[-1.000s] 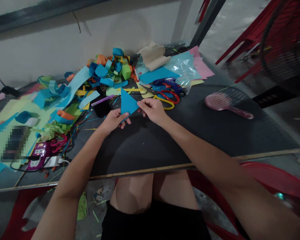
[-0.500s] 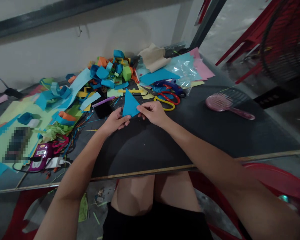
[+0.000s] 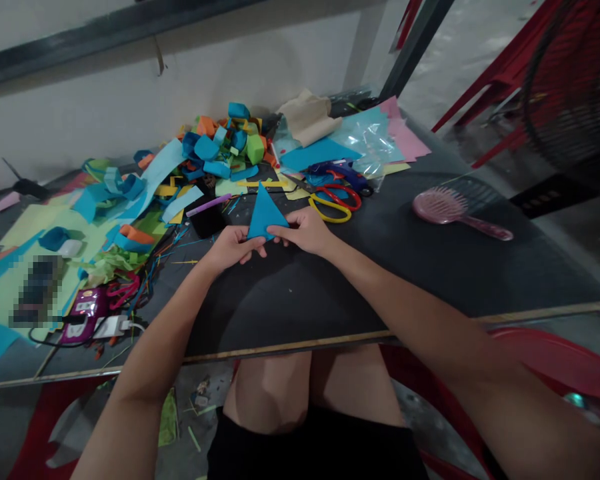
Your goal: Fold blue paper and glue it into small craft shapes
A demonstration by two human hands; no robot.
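Note:
A blue paper triangle (image 3: 266,215) is held up over the dark table, its point directed away from me. My left hand (image 3: 235,247) pinches its lower left corner, thumb on top and fingers beneath. On the other side, my right hand (image 3: 306,230) is closed on its lower right edge, with the thumb lying across the bottom edge toward the middle. The fingers under the paper are partly hidden. Just beyond my right hand lie scissors with yellow handles (image 3: 331,212) and red-handled scissors (image 3: 347,193).
Folded paper pieces (image 3: 220,143) are heaped at the back. A purple strip-like stick (image 3: 209,205) rests on a black box (image 3: 207,223). To the right lies a pink hairbrush (image 3: 440,205); a fan (image 3: 575,87) stands beyond. At left are a pixelated phone-like object (image 3: 36,290) and a purple device (image 3: 86,310).
The paper triangle has turned slightly and now points more straight ahead. My right thumb has slid lower, toward the middle of its bottom edge.

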